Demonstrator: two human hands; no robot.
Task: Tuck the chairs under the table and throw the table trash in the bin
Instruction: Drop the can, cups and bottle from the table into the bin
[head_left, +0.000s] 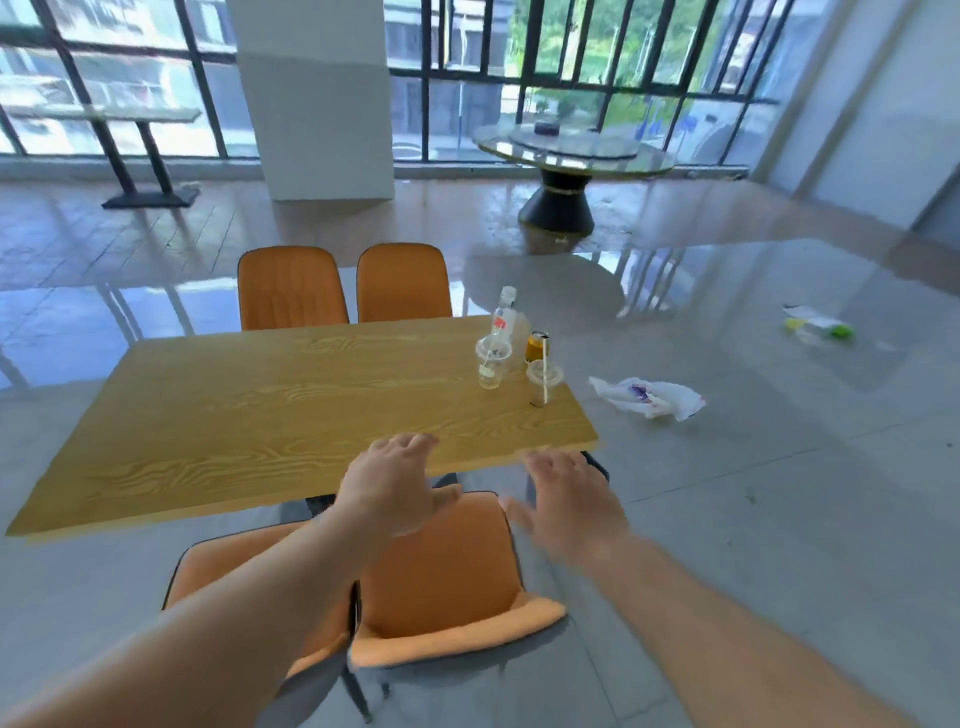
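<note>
Above the near chair, your hands hover spread and empty.

Your left hand (392, 486) and right hand (569, 499) hang over the right-hand near chair (441, 566), standing out from the table (260, 415). It looks rigid and padded; take its backrest top. Count four orange chairs, two far ones tucked; two cups, one bottle (504, 317), one can (536, 346).
</note>
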